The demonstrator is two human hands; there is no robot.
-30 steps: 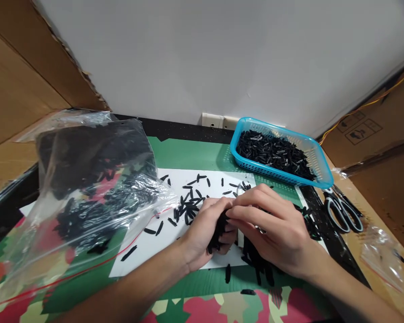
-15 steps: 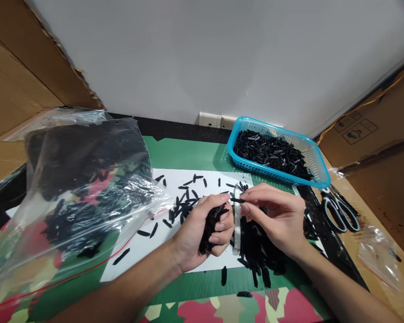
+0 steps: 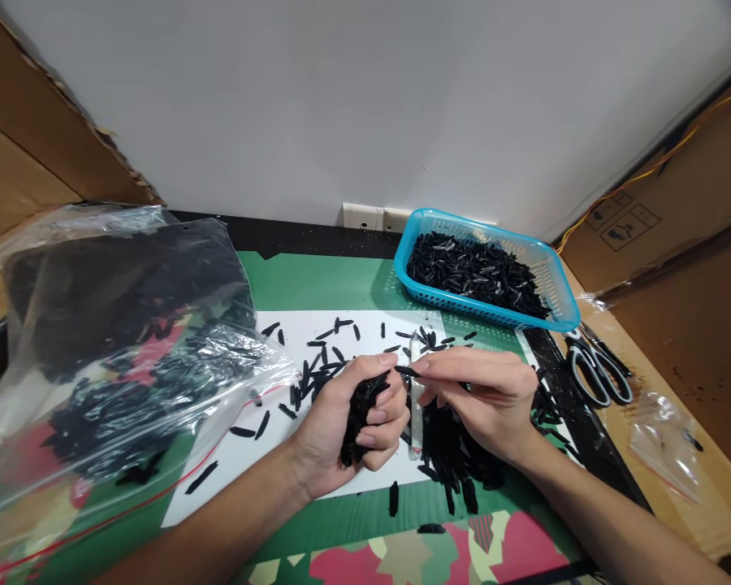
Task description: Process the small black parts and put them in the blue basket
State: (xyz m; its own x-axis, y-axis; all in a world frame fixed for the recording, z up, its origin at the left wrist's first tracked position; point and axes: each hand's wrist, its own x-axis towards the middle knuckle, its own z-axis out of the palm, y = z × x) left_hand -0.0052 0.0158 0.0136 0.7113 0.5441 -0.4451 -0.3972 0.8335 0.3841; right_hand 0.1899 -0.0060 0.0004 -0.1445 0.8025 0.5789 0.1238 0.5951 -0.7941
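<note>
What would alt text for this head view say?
A left hand grips a bundle of black pieces while the right hand pinches one piece over white paper. A blue basket holds more.

My bench, laid out around a paper sheet

Bag fills the frame's left; basket sits upper right, scissors right of it; loose pieces lie on the central sheet.

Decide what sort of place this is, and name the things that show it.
Probably a small hand-sorting workstation: a blue basket of black pieces, a clear bag of more, scissors, and cardboard boxes alongside.
</note>
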